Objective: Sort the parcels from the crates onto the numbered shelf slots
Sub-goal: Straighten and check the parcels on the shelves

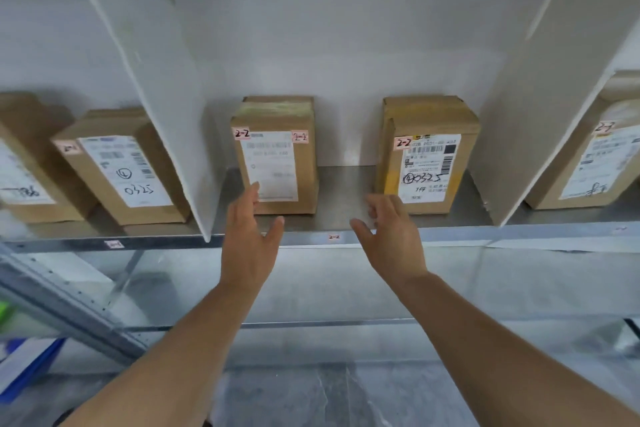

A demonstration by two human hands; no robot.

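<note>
Both forearms reach toward twelve o'clock. The left hand [250, 236] is spread, fingertips at the left parcel [277, 156]; contact is unclear. The right hand [391, 236], fingers loosely curled, holds nothing beside the right parcel [429, 156]. Both parcels stand upright in slot 2-2 [334, 237], well apart.

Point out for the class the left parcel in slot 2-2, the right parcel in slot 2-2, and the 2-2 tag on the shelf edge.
left parcel [275, 163]: head view, on its white shipping label.
right parcel [427, 166]: head view, on its printed label.
2-2 tag [334, 237]: head view, on the tag's handwritten number.
</note>
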